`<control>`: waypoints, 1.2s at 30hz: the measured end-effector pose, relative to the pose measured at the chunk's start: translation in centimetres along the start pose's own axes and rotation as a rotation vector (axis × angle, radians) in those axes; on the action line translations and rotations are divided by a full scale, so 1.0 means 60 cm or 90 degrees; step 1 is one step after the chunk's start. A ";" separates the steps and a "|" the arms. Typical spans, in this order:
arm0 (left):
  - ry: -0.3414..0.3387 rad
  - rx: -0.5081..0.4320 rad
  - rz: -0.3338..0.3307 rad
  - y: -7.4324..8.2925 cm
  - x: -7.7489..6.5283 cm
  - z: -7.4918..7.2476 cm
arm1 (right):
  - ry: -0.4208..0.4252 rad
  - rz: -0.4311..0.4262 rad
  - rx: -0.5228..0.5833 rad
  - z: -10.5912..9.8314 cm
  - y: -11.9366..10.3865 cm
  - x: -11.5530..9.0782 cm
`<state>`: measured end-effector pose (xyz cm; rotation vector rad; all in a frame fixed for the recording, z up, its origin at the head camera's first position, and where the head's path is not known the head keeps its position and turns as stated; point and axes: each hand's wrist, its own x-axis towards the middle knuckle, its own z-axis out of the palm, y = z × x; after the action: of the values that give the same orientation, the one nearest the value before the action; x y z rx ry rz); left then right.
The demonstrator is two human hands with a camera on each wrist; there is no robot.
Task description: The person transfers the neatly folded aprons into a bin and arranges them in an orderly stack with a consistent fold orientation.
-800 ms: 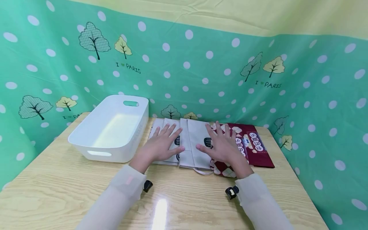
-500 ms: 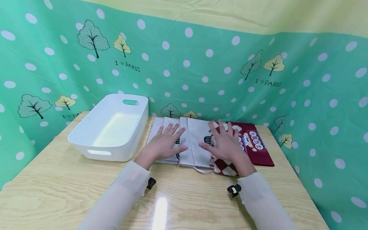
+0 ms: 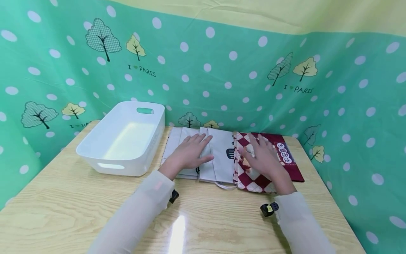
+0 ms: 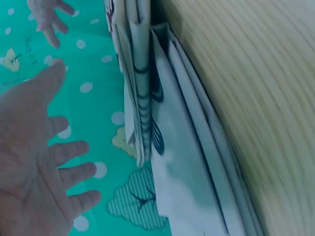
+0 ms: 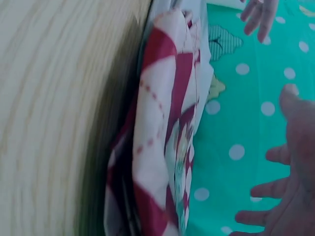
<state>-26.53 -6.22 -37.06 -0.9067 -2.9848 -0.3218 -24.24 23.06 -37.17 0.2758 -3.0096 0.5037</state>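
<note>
Several folded fabric pieces, apron-like, lie in a row at the back of the table. Two white ones carry dark utensil prints: the left white cloth [image 3: 172, 143] and the middle white cloth [image 3: 222, 169], with a strap [image 3: 226, 186] poking out in front. Right of them is a red-and-cream checked cloth [image 3: 253, 181], overlapping a dark red cloth [image 3: 293, 171] with white lettering. My left hand [image 3: 189, 153] hovers over the white pieces, fingers straight and spread. Over the checked cloth is my right hand [image 3: 264, 158], also spread. Both wrist views show the palms apart from the fabric, holding nothing.
A white plastic basket [image 3: 147, 150] with handle slots stands at the back left, beside the left white cloth. Green dotted curtain [image 3: 219, 70] hangs behind and along both sides of the wooden table [image 3: 79, 204]. Dark wrist devices show below both sleeves.
Both hands have drifted to the right above the cloths, the right hand further, so more of the checked cloth shows. The fabric pieces and basket have stayed put; the camera view has shifted slightly.
</note>
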 end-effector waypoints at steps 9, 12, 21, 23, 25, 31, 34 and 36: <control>-0.015 -0.003 0.024 0.043 0.039 0.007 | 0.030 0.028 0.038 -0.016 0.062 -0.006; -0.025 -0.008 0.028 0.056 0.054 0.013 | 0.033 0.034 0.052 -0.021 0.083 -0.007; -0.059 -0.106 -0.005 0.085 0.088 0.035 | -0.026 0.116 0.107 -0.017 0.121 -0.005; -0.059 -0.155 -0.011 0.093 0.093 0.039 | -0.031 0.132 0.116 -0.014 0.125 -0.004; -0.055 -0.205 -0.011 0.099 0.099 0.043 | -0.031 0.146 0.123 -0.011 0.128 -0.004; -0.057 -0.333 -0.002 0.113 0.113 0.055 | -0.029 0.160 0.128 -0.009 0.136 -0.004; -0.061 -0.381 -0.020 0.117 0.116 0.061 | -0.036 0.153 0.137 -0.009 0.140 -0.006; -0.062 -0.417 -0.043 0.120 0.118 0.065 | -0.040 0.149 0.141 -0.008 0.143 -0.007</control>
<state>-28.24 4.28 -39.01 -0.8559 -3.0264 -1.3439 -25.41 31.28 -39.46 -0.0512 -3.0637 0.8675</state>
